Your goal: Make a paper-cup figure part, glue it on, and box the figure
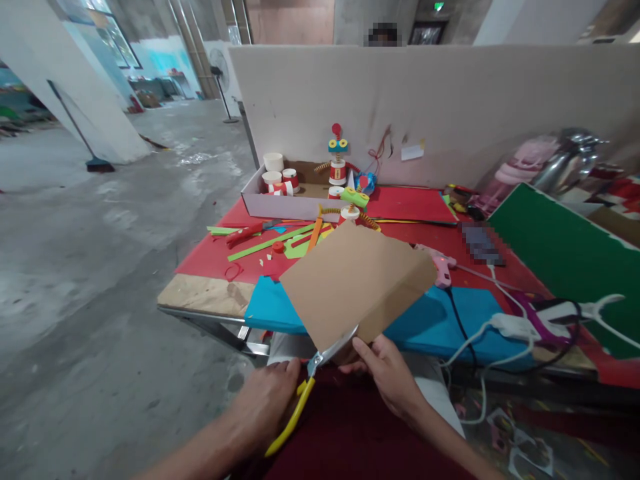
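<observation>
My left hand (267,397) is closed round the scissors (295,420), which have yellow handles and metal blades. The blades point up and right and lie across the lower edge of a brown cardboard sheet (357,280). Thumb on top, my right hand (387,373) pinches that sheet at its lower edge, close to the blade tip. The cardboard is held tilted above the table's near edge and hides part of the blue foam sheet (465,313). Just behind it stands a small figure with a green head (355,197) and spring arms.
Beyond are a shallow box (285,207) with paper cups and another figure (338,170). Red-handled pliers (245,233) and coloured strips lie left. A pink glue gun (443,267), a phone (481,243), white cables and a green board (575,267) are right. A panel (425,100) rises behind.
</observation>
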Motion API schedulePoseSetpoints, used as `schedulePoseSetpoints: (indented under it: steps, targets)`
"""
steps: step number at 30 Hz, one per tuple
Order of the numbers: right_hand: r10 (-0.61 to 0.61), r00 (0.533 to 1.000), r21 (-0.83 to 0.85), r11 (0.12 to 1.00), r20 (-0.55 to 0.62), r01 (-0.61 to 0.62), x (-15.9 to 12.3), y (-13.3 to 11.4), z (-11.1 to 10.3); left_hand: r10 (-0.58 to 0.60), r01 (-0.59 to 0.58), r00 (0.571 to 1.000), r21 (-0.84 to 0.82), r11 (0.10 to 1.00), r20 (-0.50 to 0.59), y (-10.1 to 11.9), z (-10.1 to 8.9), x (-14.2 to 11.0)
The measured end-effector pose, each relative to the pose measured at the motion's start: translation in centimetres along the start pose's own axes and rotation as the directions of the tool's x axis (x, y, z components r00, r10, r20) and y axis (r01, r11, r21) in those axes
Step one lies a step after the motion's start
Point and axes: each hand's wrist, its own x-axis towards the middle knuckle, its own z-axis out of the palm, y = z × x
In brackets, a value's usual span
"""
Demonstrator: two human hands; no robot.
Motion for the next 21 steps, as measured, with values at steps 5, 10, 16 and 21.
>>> schedulePoseSetpoints:
  steps: [5,10,16,21]
  targets:
    - [0.024,0.999,0.024,0.999,0.044,-0.025,-0.1,-0.1,0.2,0.011,-0.010,1.000,0.023,1.000,-0.018,-1.1,1.1,0.1]
    - [-0.002,0.998,-0.030,1.000,0.068,0.004,-0.1,-1.2,0.0,0.002,0.005,0.995,0.067,0.998,-0.105,-2.4,2.3,0.3]
    - [-0.019,1.000,-0.029,0.999,0.011,0.019,0.7,-3.2,-2.1,-0.025,0.038,0.989,0.086,0.996,-0.144,-2.9,1.3,-0.1]
    - [-0.003,0.991,-0.082,0.997,0.131,0.014,0.7,-3.0,-2.1,0.010,-0.002,0.991,0.063,0.998,-0.133,-3.0,0.5,-0.3]
